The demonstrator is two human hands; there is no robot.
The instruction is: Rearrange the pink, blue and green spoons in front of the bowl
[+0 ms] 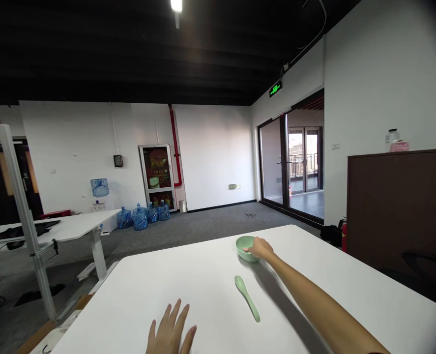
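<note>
While the green bowl (245,245) stood upright on the far part of the white tabletop (188,275), it was held at its right rim by the right hand (262,249). The grip of that hand was closed narrowly over the edge, with the fingers curled onto the rim and the arm stretched out from the near right. What lay inside the bowl could not be made out. A green spoon (247,297) was laid flat on the tabletop just near of the bowl and apart from it, its scoop turned to the far side and its handle angled toward the near right. The left hand (170,332) was pressed palm down at the near edge, well to the left of the spoon, its grip wide, its fingers spread, and nothing held in it.

Beyond the tabletop, a second white desk (73,223) was seen at the left, with a metal frame (22,211) standing beside it. Blue water bottles (142,216) were grouped on the floor against the far wall. A dark brown cabinet (398,206) was placed at the right, and glass doors (295,167) were set in the right wall further off.
</note>
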